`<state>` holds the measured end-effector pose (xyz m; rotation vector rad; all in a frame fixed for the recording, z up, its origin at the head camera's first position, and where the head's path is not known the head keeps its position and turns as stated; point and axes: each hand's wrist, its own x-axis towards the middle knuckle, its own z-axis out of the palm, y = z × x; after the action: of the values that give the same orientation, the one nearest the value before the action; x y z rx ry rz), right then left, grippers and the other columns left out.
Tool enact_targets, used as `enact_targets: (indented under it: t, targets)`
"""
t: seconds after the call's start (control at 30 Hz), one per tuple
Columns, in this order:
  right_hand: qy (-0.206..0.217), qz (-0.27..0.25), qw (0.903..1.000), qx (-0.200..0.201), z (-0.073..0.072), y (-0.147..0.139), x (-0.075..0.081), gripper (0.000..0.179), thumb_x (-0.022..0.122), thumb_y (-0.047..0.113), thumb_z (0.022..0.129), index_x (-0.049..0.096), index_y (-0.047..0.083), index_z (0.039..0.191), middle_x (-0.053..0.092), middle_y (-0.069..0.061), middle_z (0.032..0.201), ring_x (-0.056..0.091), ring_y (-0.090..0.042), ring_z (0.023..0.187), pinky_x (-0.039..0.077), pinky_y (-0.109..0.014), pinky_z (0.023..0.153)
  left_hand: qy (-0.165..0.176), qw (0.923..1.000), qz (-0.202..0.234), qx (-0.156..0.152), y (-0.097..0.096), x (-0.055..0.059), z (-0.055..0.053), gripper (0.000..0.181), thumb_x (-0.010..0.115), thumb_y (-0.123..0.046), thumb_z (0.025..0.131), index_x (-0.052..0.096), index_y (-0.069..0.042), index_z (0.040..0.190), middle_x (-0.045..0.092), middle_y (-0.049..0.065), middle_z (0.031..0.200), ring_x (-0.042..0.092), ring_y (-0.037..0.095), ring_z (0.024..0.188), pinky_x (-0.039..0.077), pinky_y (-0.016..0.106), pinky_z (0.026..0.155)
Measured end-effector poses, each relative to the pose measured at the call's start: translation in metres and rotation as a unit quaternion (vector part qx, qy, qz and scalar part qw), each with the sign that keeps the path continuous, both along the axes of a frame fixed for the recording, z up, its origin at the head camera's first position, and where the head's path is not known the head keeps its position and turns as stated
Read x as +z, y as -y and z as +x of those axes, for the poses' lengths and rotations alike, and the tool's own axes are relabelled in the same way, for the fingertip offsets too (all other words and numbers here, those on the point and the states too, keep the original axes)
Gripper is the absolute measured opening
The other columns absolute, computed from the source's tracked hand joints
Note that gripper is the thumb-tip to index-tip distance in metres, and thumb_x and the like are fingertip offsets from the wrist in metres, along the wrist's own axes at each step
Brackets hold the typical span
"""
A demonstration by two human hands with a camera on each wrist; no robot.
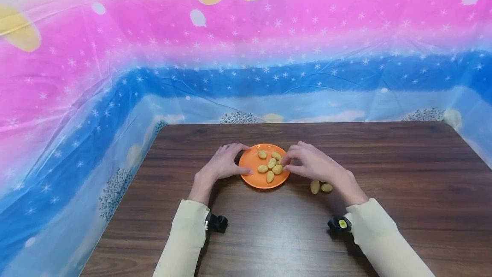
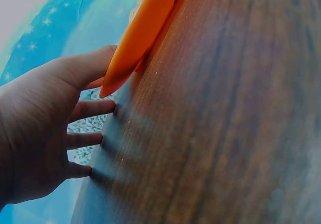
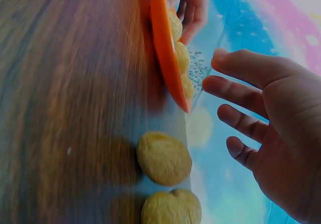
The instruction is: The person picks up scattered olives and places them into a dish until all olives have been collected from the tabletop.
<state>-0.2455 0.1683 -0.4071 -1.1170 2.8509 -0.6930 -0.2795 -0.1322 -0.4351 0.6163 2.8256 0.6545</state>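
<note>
An orange plate (image 1: 253, 181) lies on the table and carries several tan, wrinkled, potato-like ovals (image 1: 270, 177). My left hand (image 1: 221, 163) holds the plate's left rim, thumb over the edge; its other fingertips reach down at the tabletop in the left wrist view. Over the plate's right rim hovers my right hand (image 1: 312, 160), its fingers bent a little and apart. Nothing shows between those fingers in the right wrist view. More of the same ovals (image 3: 164, 157) lie on the table below the right wrist, partly hidden by it in the head view.
The dark wooden table (image 1: 265, 234) ends at a far edge just past the plate. Behind it and along the left side hangs a pink and blue patterned cloth (image 1: 246, 63). A black wrist camera (image 1: 219, 223) sits at each sleeve cuff.
</note>
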Motion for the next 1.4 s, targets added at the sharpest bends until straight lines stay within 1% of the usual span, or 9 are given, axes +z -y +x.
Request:
enact_targets:
  t: [0.2, 0.37, 0.5, 0.63, 0.77, 0.87, 1.03, 1.23, 1.4]
  targets:
    - [0.006, 0.012, 0.9999, 0.003, 0.004, -0.011, -0.004, 0.02, 0.07, 0.031, 0.093, 0.075, 0.023, 0.11, 0.069, 0.009, 0.105, 0.058, -0.014, 0.101, 0.048, -0.037, 0.088, -0.002, 1.0, -0.001, 0.002, -0.002, -0.002, -0.001, 0.076, 0.077, -0.057, 0.078, 0.05, -0.027, 0.143, 0.047, 0.002, 0.151, 0.033, 0.032, 0.145, 0.012, 0.054, 0.125]
    - [0.012, 0.02, 0.9997, -0.001, 0.007, -0.019, -0.007, 0.02, 0.071, 0.032, 0.092, 0.075, 0.023, 0.11, 0.069, 0.011, 0.105, 0.058, -0.014, 0.102, 0.048, -0.038, 0.091, -0.001, 1.0, -0.004, 0.002, -0.002, -0.003, -0.002, 0.077, 0.077, -0.058, 0.078, 0.05, -0.027, 0.143, 0.046, 0.002, 0.151, 0.033, 0.031, 0.145, 0.011, 0.053, 0.125]
    - [0.013, 0.025, 0.9996, 0.001, 0.009, -0.025, -0.008, 0.02, 0.072, 0.033, 0.091, 0.075, 0.023, 0.109, 0.068, 0.013, 0.103, 0.057, -0.013, 0.1, 0.048, -0.037, 0.089, -0.001, 1.0, -0.004, 0.004, -0.003, -0.002, -0.002, 0.078, 0.077, -0.058, 0.077, 0.05, -0.027, 0.143, 0.046, 0.002, 0.151, 0.033, 0.031, 0.145, 0.012, 0.054, 0.125]
    - [0.008, 0.028, 0.9995, 0.013, 0.011, -0.031, -0.01, 0.02, 0.072, 0.032, 0.091, 0.075, 0.023, 0.108, 0.067, 0.013, 0.102, 0.057, -0.012, 0.098, 0.048, -0.037, 0.088, -0.001, 1.0, -0.004, 0.003, -0.003, -0.001, -0.002, 0.078, 0.078, -0.058, 0.077, 0.05, -0.026, 0.143, 0.047, 0.002, 0.151, 0.033, 0.032, 0.145, 0.012, 0.054, 0.125]
    - [0.003, 0.026, 0.9994, 0.023, 0.014, -0.038, -0.011, 0.019, 0.073, 0.03, 0.091, 0.075, 0.022, 0.108, 0.068, 0.011, 0.103, 0.06, -0.012, 0.099, 0.046, -0.043, 0.097, 0.0, 1.0, -0.005, 0.002, -0.003, -0.001, -0.002, 0.078, 0.077, -0.058, 0.077, 0.05, -0.027, 0.143, 0.046, 0.002, 0.151, 0.033, 0.032, 0.145, 0.011, 0.054, 0.125]
    - [0.008, 0.031, 0.9993, 0.019, 0.016, -0.043, -0.011, 0.02, 0.073, 0.032, 0.09, 0.074, 0.023, 0.108, 0.067, 0.012, 0.104, 0.06, -0.011, 0.1, 0.046, -0.042, 0.097, 0.0, 1.0, -0.004, 0.002, -0.004, -0.001, -0.002, 0.078, 0.077, -0.058, 0.077, 0.05, -0.027, 0.143, 0.046, 0.002, 0.151, 0.033, 0.032, 0.145, 0.011, 0.054, 0.125]
    - [0.017, 0.045, 0.9987, 0.016, 0.02, -0.051, -0.011, 0.021, 0.073, 0.035, 0.09, 0.074, 0.027, 0.109, 0.065, 0.017, 0.104, 0.054, -0.009, 0.1, 0.048, -0.033, 0.087, 0.0, 1.0, -0.003, 0.003, -0.004, 0.001, -0.002, 0.078, 0.078, -0.058, 0.077, 0.05, -0.027, 0.143, 0.046, 0.002, 0.151, 0.033, 0.032, 0.146, 0.011, 0.054, 0.125]
    - [0.042, 0.055, 0.9973, 0.027, 0.025, -0.058, -0.005, 0.026, 0.077, 0.035, 0.086, 0.073, 0.028, 0.11, 0.063, 0.016, 0.107, 0.05, -0.009, 0.101, 0.047, -0.031, 0.085, 0.002, 1.0, -0.003, 0.003, -0.002, 0.001, -0.001, 0.078, 0.077, -0.058, 0.078, 0.05, -0.027, 0.144, 0.046, 0.002, 0.151, 0.032, 0.032, 0.146, 0.011, 0.053, 0.125]
    - [0.06, 0.069, 0.9954, 0.028, 0.026, -0.063, -0.007, 0.03, 0.079, 0.035, 0.083, 0.072, 0.031, 0.112, 0.06, 0.017, 0.108, 0.047, -0.011, 0.099, 0.044, -0.028, 0.08, 0.003, 1.0, -0.006, 0.005, -0.001, 0.0, -0.001, 0.078, 0.077, -0.058, 0.078, 0.049, -0.027, 0.144, 0.046, 0.001, 0.152, 0.032, 0.031, 0.146, 0.011, 0.053, 0.125]
